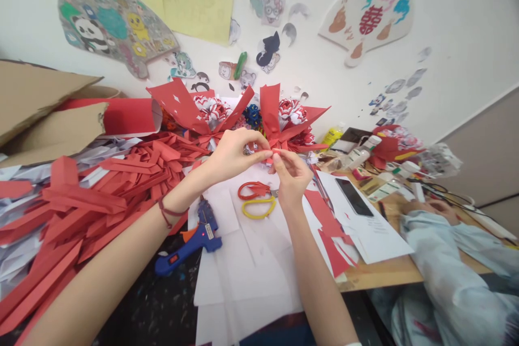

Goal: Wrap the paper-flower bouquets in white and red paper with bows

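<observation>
My left hand (pixel 237 154) and my right hand (pixel 294 173) meet above the white paper sheets (pixel 251 270). Their fingertips pinch a small piece of red paper (pixel 276 150), mostly covered by the fingers, so its shape cannot be made out. Below them lie scissors (pixel 258 209) with one red and one yellow handle, the blades partly behind my right hand. A blue hot glue gun (pixel 203 238) rests on its side beneath my left forearm. Just beyond my hands stand red paper bouquets (pixel 279 124) with red-and-white paper flowers.
Folded red paper strips (pixel 121 184) and white ones are heaped at left, beside cardboard (pixel 44 97). Red scraps (pixel 330 232) and a phone (pixel 354 196) on white paper lie at right. Another person's sleeve (pixel 433 254) rests by bottles (pixel 360 151). A decorated wall stands behind.
</observation>
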Tool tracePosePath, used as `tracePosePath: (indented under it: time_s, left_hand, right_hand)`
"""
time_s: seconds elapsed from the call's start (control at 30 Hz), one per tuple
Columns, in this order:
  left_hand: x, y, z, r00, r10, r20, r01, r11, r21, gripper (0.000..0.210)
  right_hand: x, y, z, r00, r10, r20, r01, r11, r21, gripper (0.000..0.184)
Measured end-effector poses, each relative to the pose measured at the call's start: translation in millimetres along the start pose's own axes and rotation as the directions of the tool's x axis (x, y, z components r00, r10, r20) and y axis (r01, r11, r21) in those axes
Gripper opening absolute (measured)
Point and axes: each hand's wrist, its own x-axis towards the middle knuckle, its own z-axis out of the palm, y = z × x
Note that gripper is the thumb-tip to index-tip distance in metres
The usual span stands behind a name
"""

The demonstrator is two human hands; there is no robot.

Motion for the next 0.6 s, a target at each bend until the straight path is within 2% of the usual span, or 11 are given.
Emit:
tracePosePath:
  time_s: [0.6]
  left_hand:
    - [-1.1,-0.7,4.9,0.999,-0.011,-0.037,0.013,0.998,0.059,0.024]
  right_hand:
    - [2.3,-0.5,2.0,0.998,0.064,-0.007,-0.063,0.993,0.103,0.016]
